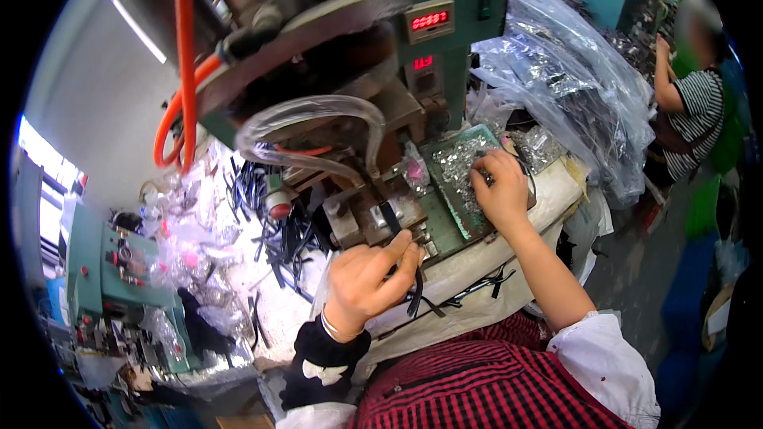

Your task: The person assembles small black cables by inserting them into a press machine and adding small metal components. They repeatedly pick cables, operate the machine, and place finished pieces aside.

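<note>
Closest to the camera is the person's body in a red and black checked shirt [485, 385], with a white sleeve [608, 357] on the right arm and a black cuff [322, 357] on the left wrist.

Just above, the left hand [367, 280] rests at the front edge of the bench [477, 258]. Its grip is closed on a thin black strap [405, 266]: thumb and fingers pinch it, the upper part of the strap runs up toward the metal die block [381, 214] of the machine, and the lower end hangs down over the bench edge. More black straps [477, 286] lie loose on the light bench edge between the two arms.

A little further, the right hand [501, 187] lies on the green tray [469, 226], which is full of small shiny metal parts [457, 163]. The fingers are bent down into the parts; whether they pinch one I cannot tell, because the fingertips are hidden.

Behind the hands stands the green press machine [445, 0] with a red number display [430, 20], an orange hose [184, 48] and a clear tube [310, 115]. To the left, a heap of black straps [278, 230] lies on the bench among clear bags. To the right, big clear plastic bags [572, 87] hold more metal parts.

Farthest away, at the upper right, another person in a striped shirt [695, 111] works at another machine.
</note>
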The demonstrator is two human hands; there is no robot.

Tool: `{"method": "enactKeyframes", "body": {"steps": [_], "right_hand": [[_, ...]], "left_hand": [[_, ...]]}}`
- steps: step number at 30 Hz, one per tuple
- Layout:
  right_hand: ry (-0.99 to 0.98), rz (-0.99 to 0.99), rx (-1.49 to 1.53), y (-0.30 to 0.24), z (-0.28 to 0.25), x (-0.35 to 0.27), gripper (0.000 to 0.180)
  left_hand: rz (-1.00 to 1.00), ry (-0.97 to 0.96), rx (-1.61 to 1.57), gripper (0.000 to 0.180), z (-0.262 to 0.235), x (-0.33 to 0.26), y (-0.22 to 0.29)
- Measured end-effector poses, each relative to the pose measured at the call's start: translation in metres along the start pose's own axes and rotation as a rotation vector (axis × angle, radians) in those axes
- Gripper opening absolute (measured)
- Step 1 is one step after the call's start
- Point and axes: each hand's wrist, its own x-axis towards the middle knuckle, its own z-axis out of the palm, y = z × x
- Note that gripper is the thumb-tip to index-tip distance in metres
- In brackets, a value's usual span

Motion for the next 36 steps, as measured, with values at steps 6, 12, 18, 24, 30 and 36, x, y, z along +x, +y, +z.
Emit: {"method": "enactKeyframes", "body": {"steps": [6, 12, 18, 24, 30, 36], "right_hand": [[-0.026, 0.109, 0.17, -0.006, -0.008, -0.001, 0.011], [-0.057, 0.271, 0.391, 0.005, -0.006, -0.01, 0.011], [-0.08, 0.146, 0.391, -0.023, 0.008, 0.007, 0.015], [-0.06, 0.204, 0.354, -0.015, 0.015, 0.014, 0.012], [0.08, 0.002, 0.064, 0.004, -0.004, -0.01, 0.011], [-0.146, 0.201, 0.633, -0.055, -0.034, -0.007, 0.021]], "left_hand": [[-0.249, -0.12, -0.086, 0.023, -0.023, 0.002, 0.019], [-0.881, -0.452, 0.253, 0.041, -0.061, -0.096, 0.025], [-0.766, -0.938, -0.156, 0.074, -0.066, -0.122, 0.096], [-0.915, -0.428, 0.594, 0.01, -0.095, -0.089, -0.006], [-1.464, -0.682, 0.677, 0.032, -0.073, -0.216, -0.048], [-1.533, -0.608, 0.392, 0.034, -0.074, -0.213, -0.05]]}}
